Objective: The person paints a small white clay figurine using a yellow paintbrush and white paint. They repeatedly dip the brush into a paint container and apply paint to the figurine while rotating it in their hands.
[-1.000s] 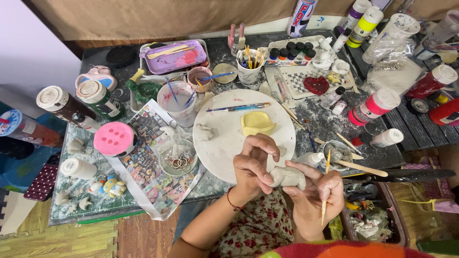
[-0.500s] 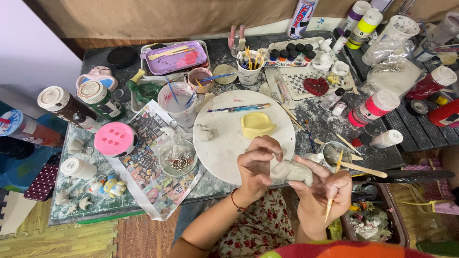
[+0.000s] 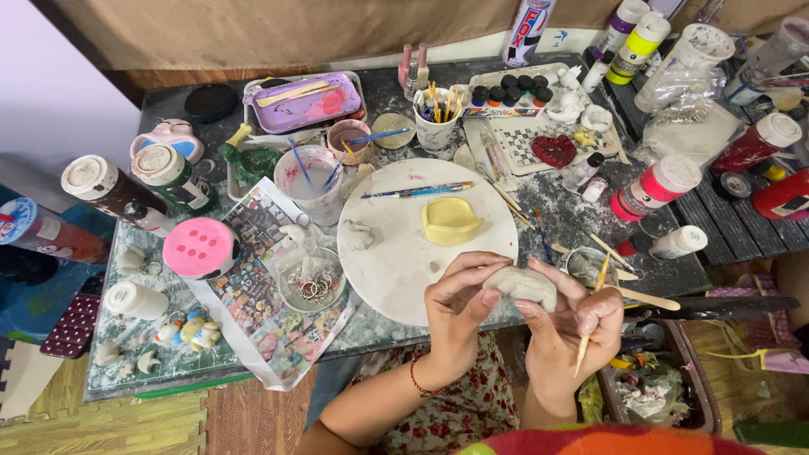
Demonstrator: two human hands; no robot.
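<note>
Your left hand (image 3: 459,307) and right hand (image 3: 573,329) both pinch the grey clay piece (image 3: 522,285) at lower centre; it lies crosswise between them, right hand also gripping a wooden stick (image 3: 583,354).

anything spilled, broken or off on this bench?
Nothing spilled or broken that shows. Both hands, left hand and right hand, hold a grey clay piece over the edge of the round white board. The table is crowded and paint-smeared, but the bottles stand upright.
</note>
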